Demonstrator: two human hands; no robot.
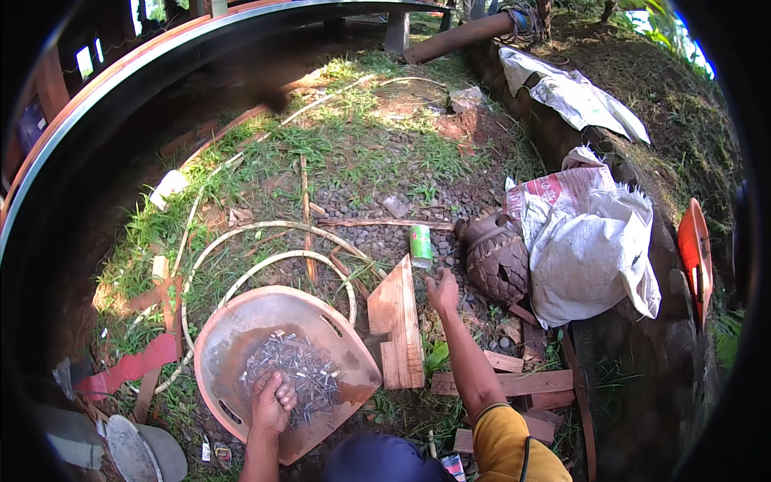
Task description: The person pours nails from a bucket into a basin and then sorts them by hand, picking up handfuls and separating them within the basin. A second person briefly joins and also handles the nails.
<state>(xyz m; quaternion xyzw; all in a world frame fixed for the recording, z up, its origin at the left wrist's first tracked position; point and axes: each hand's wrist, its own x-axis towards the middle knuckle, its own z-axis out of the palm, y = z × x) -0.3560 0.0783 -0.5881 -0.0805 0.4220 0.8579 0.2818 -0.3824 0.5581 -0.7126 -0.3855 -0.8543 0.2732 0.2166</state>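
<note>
My left hand (274, 397) is curled into a fist over a pinkish plastic scoop-shaped basin (211, 355) with slotted handles. Many small, slender grey and pale bits (313, 373) lie in it, too small to name. Whether the fist holds any of them is hidden. My right hand (443, 288) reaches forward with bent fingers, just short of a green cylindrical can (420, 246) on the gravel. Between its fingers I cannot make out anything. Left of my right forearm lies a cut wooden board (400, 328) with a notch and an angled end.
A brown scaly-looking pot (497, 265) and a white woven sack (584, 253) lie to the right. Wood offcuts (530, 382) are by my right elbow. A pale hose (265, 226) loops behind the basin. At lower left stands a grey bucket (162, 452); an orange plastic scoop (696, 259) leans far right.
</note>
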